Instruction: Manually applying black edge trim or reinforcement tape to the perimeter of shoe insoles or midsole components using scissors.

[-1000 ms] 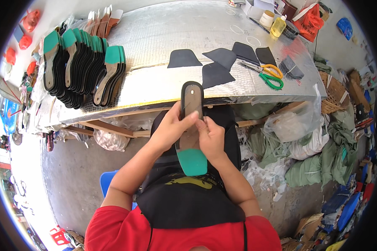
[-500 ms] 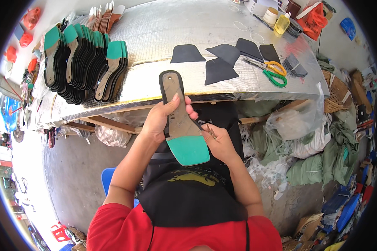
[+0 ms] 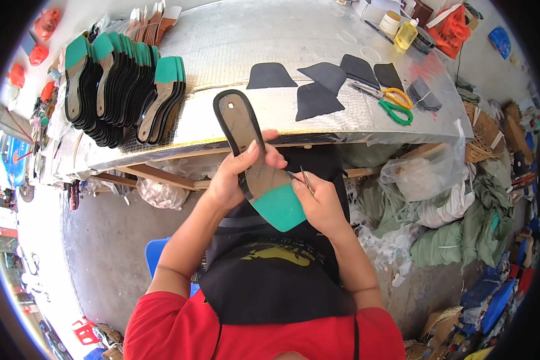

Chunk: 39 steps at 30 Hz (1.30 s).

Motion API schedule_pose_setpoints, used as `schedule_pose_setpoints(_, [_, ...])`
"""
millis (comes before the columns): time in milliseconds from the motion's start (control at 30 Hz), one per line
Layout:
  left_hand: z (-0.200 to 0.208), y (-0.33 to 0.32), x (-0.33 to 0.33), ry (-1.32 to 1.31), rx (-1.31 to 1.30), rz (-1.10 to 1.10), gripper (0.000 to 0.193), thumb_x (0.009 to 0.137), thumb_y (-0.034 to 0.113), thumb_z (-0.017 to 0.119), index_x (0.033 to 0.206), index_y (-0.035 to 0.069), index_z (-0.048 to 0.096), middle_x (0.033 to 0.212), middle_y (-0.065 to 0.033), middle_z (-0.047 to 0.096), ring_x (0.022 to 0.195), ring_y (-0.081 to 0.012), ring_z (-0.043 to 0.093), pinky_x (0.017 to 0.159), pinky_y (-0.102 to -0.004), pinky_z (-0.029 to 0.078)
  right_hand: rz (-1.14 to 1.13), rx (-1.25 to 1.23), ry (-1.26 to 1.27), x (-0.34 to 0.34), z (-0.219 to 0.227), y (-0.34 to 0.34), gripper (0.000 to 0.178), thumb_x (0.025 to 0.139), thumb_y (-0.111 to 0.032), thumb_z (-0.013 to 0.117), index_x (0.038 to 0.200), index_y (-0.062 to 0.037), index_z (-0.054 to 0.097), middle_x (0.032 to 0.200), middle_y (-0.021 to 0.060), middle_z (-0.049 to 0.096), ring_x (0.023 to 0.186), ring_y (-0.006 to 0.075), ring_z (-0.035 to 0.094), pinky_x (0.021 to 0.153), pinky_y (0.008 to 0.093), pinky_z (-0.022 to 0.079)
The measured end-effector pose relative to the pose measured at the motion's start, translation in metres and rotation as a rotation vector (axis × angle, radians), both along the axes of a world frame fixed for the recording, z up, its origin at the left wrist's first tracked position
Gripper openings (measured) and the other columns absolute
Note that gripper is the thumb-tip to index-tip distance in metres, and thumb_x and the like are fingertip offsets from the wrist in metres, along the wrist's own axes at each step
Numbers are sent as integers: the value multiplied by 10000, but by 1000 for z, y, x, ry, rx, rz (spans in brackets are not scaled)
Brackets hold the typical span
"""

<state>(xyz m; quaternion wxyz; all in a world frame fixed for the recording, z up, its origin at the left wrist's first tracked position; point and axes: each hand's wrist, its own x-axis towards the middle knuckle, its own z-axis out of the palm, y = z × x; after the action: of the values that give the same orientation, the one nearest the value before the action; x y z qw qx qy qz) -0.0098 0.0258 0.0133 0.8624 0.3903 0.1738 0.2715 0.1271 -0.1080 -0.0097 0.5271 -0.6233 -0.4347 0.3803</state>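
My left hand is wrapped round the middle of a shoe insole, thumb on its face. The insole is grey-brown with a black edge, a small hole at the narrow end and a green wide end. It is tilted, its narrow end up and to the left, off the table. My right hand is closed on a slim metal tool, kind unclear, with the fingers at the insole's right edge by the green part. Several like insoles stand stacked at the table's left.
On the table lie black cut pieces and scissors with yellow and green handles. A yellow bottle and a jar stand far right. Plastic bags and green cloth fill the space below right.
The insole's narrow end has swung left and up, and its green end has shifted right. My right hand has moved slightly, its thumb now over the green part.
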Motion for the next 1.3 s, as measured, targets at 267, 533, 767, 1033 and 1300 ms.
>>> schedule_pose_setpoints(267, [-2, -3, -12, 74, 298, -34, 561, 1020, 519, 304, 868, 29, 531, 969, -172, 649, 1033, -287, 625, 936, -419, 494, 121, -18, 195, 22, 5, 7, 168, 960, -147, 581, 958, 11, 635, 742, -7, 613, 571, 43, 485, 515, 216, 377])
schedule_pose_setpoints(533, [-11, 6, -19, -103, -217, -31, 545, 1006, 544, 314, 826, 65, 501, 936, -184, 635, 994, -333, 614, 894, -452, 502, -233, 217, 100, 8, -16, 30, 127, 932, -113, 623, 903, 10, 633, 797, 18, 620, 629, 14, 469, 548, 187, 348])
schedule_pose_setpoints(767, [-6, 4, -19, -175, -159, 94, 508, 1012, 514, 331, 896, 60, 530, 962, -179, 639, 1031, -344, 591, 924, -472, 477, 94, 17, 851, 1, -17, -7, 418, 1039, -396, 390, 973, -30, 580, 750, -1, 510, 508, 51, 369, 441, 202, 258])
schedule_pose_setpoints(1033, [-19, 1, -21, -188, -161, 58, 459, 1020, 477, 351, 918, 65, 527, 970, -153, 618, 1039, -295, 565, 943, -456, 464, 170, 59, 1128, -21, -8, 6, 294, 1014, -309, 489, 988, -29, 575, 731, -9, 537, 569, 64, 451, 501, 216, 346])
schedule_pose_setpoints(1300, [-21, 0, -23, -195, -213, -6, 415, 1028, 436, 369, 908, 67, 515, 953, -124, 588, 938, -247, 563, 877, -397, 480, 217, 59, 1092, -14, -21, 8, 305, 1009, -295, 511, 1062, -3, 583, 772, -2, 586, 596, 64, 519, 501, 221, 409])
